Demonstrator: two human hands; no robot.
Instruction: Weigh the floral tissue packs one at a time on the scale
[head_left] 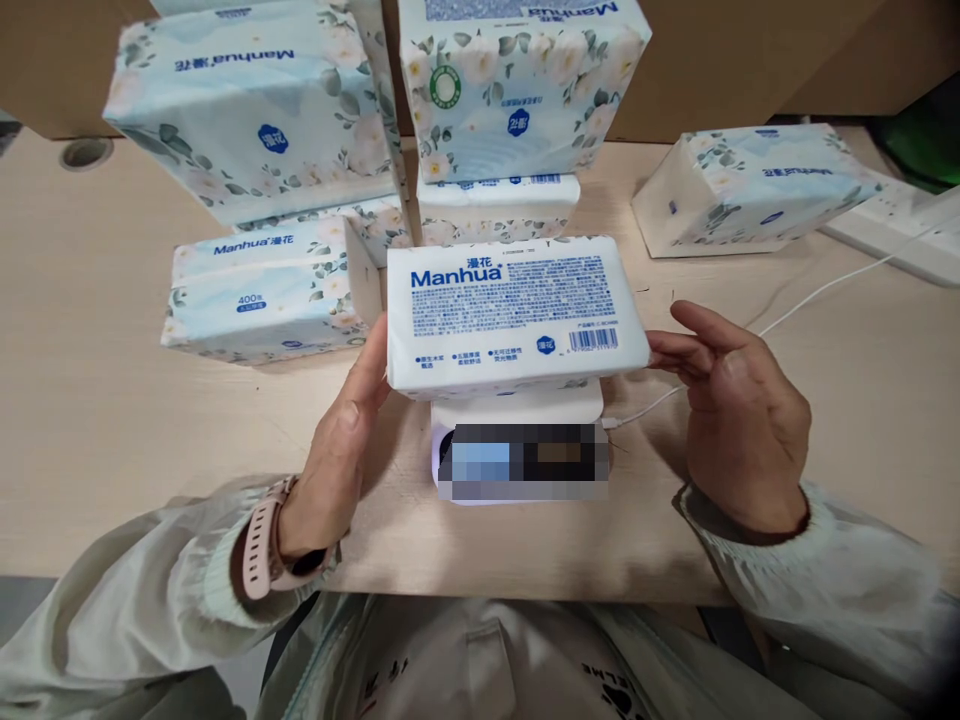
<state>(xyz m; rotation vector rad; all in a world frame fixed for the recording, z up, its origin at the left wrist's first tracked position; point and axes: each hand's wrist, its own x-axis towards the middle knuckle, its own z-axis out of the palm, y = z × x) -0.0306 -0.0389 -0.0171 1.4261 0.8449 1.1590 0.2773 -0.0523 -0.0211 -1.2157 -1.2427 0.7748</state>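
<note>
A white and pale blue tissue pack [517, 305] lies with its printed, barcoded face up, between my two hands. The fingers of my left hand [334, 455] press along its left end, and a pink-strapped watch [262, 545] is on that wrist. Against the right end rest the bent fingertips of my right hand [739, 420], with one finger lifted away from the pack. Directly under the pack is a white device [517, 408], mostly hidden; whether the two touch I cannot tell. The device's front is blurred out.
Stacked tissue packs stand behind, at the left [247, 130] and in the middle [517, 110]. One more pack [262, 290] lies left of my hands, another [750, 190] at the right. A white cable [825, 290] runs from the device toward a power strip [900, 225]. Cardboard [720, 60] borders the back.
</note>
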